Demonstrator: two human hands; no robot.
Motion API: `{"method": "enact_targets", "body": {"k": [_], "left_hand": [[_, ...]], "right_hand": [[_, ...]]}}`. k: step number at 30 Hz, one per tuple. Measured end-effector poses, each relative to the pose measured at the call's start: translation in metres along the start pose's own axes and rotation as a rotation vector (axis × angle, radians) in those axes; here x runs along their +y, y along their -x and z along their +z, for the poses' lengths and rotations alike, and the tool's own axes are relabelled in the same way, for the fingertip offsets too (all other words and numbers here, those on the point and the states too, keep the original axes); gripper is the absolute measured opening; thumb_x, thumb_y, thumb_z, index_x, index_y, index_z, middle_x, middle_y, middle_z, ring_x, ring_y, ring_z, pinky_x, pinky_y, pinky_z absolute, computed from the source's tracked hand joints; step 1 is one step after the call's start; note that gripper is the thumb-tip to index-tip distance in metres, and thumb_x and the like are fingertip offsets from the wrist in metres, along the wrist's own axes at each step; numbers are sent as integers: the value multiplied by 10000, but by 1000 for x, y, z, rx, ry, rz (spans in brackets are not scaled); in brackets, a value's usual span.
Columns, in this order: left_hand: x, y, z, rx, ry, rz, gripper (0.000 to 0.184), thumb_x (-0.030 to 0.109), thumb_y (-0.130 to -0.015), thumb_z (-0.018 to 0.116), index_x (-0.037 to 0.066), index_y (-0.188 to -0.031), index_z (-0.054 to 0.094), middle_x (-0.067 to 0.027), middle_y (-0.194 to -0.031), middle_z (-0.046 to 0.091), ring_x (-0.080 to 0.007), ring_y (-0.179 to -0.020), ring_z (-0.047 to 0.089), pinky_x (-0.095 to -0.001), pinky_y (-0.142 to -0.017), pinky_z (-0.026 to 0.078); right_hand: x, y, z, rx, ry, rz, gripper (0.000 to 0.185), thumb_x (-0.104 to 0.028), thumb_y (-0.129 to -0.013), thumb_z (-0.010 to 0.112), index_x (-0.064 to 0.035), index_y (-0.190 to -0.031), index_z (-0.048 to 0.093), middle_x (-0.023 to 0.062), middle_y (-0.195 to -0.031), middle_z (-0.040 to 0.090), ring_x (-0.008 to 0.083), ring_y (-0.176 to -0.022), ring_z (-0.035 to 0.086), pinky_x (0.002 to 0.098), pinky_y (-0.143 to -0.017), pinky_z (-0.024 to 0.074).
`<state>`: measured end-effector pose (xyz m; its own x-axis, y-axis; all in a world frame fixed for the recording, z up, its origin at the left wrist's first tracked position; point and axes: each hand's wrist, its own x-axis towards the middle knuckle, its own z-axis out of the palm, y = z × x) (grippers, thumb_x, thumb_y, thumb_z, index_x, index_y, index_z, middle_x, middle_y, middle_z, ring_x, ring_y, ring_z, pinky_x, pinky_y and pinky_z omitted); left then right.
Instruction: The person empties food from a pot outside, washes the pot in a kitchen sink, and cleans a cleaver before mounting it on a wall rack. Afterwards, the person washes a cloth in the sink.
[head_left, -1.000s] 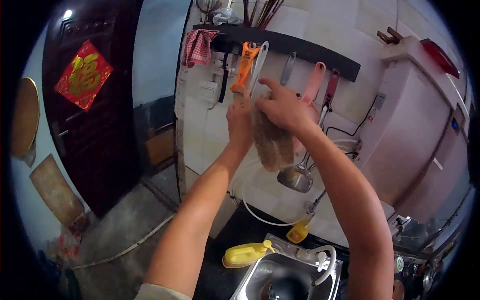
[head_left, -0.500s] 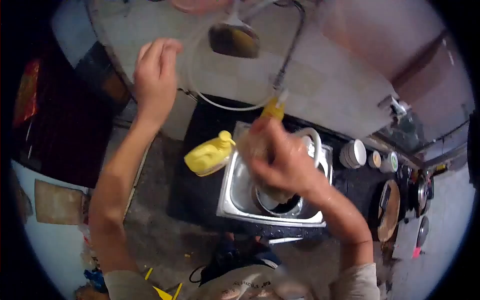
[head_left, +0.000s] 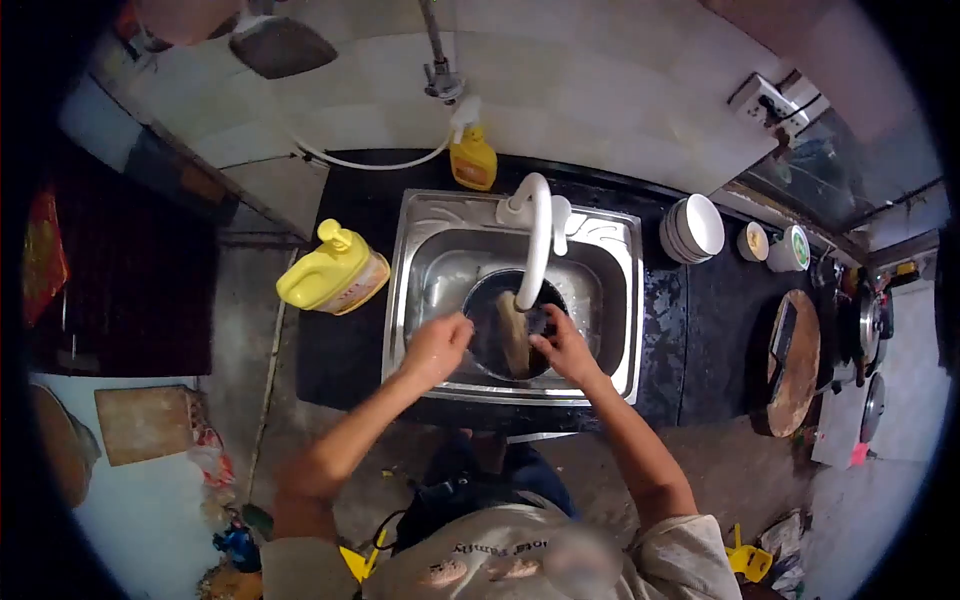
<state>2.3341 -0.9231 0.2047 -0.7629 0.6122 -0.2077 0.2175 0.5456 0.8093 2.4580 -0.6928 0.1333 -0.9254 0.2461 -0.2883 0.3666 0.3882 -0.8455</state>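
In the steel sink (head_left: 397, 290) sits a round dark pot (head_left: 485, 345). A long pale-brown object (head_left: 514, 338) of unclear kind stands or lies inside it, its top close to the white faucet spout (head_left: 541, 240). My left hand (head_left: 438, 348) is at the pot's left rim with its fingers curled closed; anything in them is hidden. Over the pot's right side is my right hand (head_left: 565, 350), thumb and fingers apart in a curve, near the pale-brown object but not visibly holding it.
A yellow jug (head_left: 335, 272) stands left of the sink, and a yellow spray bottle (head_left: 472, 160) behind it. Stacked white bowls (head_left: 692, 229), small tubs (head_left: 790, 248) and a round wooden board (head_left: 797, 370) with a dark-bladed knife (head_left: 783, 342) are on the right.
My left hand has come down from high on the left to the pot. My right hand has lowered toward the pot's right side. The view has shifted, and the pale-brown object now shows inside the pot.
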Motion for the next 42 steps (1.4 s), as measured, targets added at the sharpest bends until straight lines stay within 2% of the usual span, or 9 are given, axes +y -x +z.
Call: {"method": "enact_targets", "body": {"k": [5,9,15,18,25,30,32,36,42], "left_hand": [[-47,-24,100,-178,-91,-82,356,205,-845,582,55,-1164,532,-208,-1092,560,-390,-1093,510,-443,-918,422],[-63,-63,133,121,-382,-136,441,138,-812,589,44,-1230,484,-219,-1348,386,-400,-1146,457,-479,-938,402],[-64,-75,102,601,-665,-57,552,136,-728,667,104,-1257,512,-187,-1227,501,-361,-1157,463,-416,-920,406],[-163,-85,113,72,-197,-513,610,122,-735,640,29,-1303,439,-209,-1230,540,-371,-1135,517,-445,-942,409],[-123,-41,147,232,23,-420,623,36,-724,585,-7,-1318,402,-275,-1102,587,-418,-1047,557,-437,-924,433],[-143,-42,164,370,-17,-421,559,-18,-725,512,-9,-1279,443,-265,-1067,603,-416,-1034,561,-425,-920,430],[-129,-47,157,429,205,-381,517,-40,-708,495,-24,-1224,497,-252,-1052,612,-391,-1027,576,-402,-917,435],[-143,-58,166,495,272,-356,503,-59,-692,494,-21,-1193,531,-219,-1061,627,-348,-1021,595,-379,-916,438],[-99,-55,161,414,231,-419,570,-87,-681,485,-4,-1245,510,-203,-1125,610,-333,-1097,557,-353,-986,374]], "right_hand": [[138,-8,21,320,190,154,706,-178,-776,699,51,-1320,312,274,-1239,438,435,-1112,487,419,-987,389],[69,0,10,461,488,-15,602,-32,-722,622,10,-1275,389,240,-1186,488,411,-1113,471,430,-968,392],[80,-31,39,87,238,-162,572,17,-739,555,-17,-1286,392,232,-1222,453,423,-1113,461,424,-935,425],[96,-54,63,49,286,-86,642,-38,-744,592,27,-1324,325,264,-1270,419,441,-1158,437,434,-968,410],[104,-123,131,226,232,15,486,-270,-826,630,11,-1180,452,231,-1152,495,441,-1072,483,491,-870,441],[149,-110,200,-22,304,-178,470,-254,-856,548,-110,-1295,462,112,-1224,512,348,-1169,457,500,-916,419],[131,-88,166,-352,891,-388,394,-234,-897,492,-146,-1281,495,142,-1227,555,353,-1145,524,514,-944,408],[148,-69,119,-809,911,11,373,-303,-895,451,-175,-1230,555,117,-1407,410,352,-1280,391,518,-1017,337],[106,-112,47,-762,1608,-123,536,-402,-919,426,-150,-1391,401,92,-1459,352,294,-1366,272,490,-1098,160]]}}
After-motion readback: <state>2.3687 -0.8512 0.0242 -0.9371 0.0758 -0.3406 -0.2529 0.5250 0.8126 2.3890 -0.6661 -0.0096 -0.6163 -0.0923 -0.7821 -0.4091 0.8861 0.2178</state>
